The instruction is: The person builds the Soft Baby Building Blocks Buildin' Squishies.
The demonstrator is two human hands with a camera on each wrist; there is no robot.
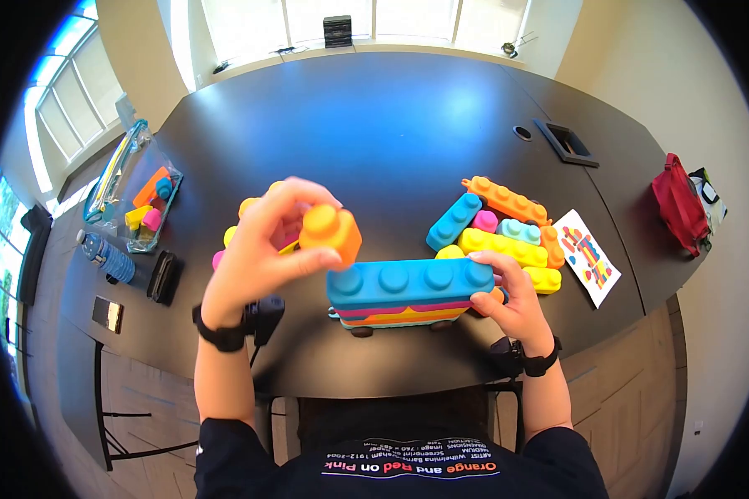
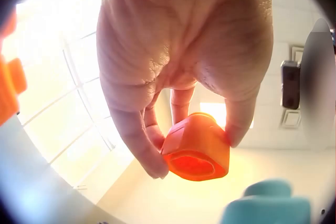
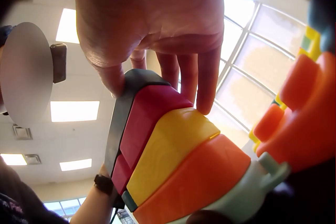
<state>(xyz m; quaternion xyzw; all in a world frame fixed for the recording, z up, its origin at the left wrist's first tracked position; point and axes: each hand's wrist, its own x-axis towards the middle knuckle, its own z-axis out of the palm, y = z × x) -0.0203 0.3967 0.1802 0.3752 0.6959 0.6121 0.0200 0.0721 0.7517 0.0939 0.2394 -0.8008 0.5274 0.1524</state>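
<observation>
My left hand pinches an orange single-stud block between thumb and fingers, raised just above the left end of a long blue block. In the left wrist view, the hollow underside of the orange block shows. That blue block tops a toy stack of pink, yellow and orange layers on a wheeled pale teal base. My right hand holds the blue block's right end, thumb on the near side. The right wrist view shows the layers end-on, with yellow in the middle.
Behind the stack on the right lie several loose blocks beside a printed picture sheet. More blocks sit behind my left hand. Leftward are a see-through pouch with blocks, a water bottle, a black case and a phone.
</observation>
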